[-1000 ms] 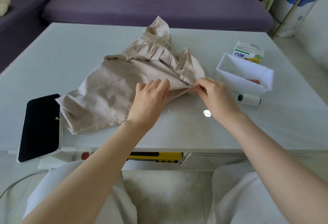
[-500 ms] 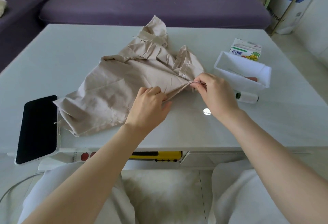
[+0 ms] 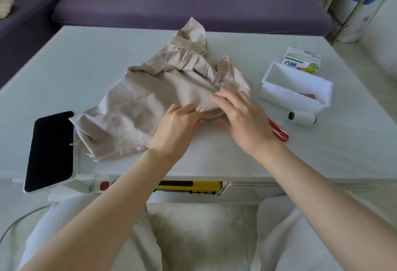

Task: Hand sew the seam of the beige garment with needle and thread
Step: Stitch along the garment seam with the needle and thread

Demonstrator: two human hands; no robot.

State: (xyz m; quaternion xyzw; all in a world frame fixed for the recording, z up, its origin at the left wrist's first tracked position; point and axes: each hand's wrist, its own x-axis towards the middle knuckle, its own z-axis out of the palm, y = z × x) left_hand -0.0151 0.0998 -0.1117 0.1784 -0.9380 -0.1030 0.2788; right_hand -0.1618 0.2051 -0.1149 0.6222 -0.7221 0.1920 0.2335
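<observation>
The beige garment [image 3: 137,107] lies crumpled on the table [image 3: 86,66], a white thread spool [image 3: 301,118] on its side to its right.

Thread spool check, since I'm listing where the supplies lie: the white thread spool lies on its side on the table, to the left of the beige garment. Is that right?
Not quite. The white thread spool does lie on its side on the table, but to the right of the beige garment, not the left. The head view shows it.
</observation>
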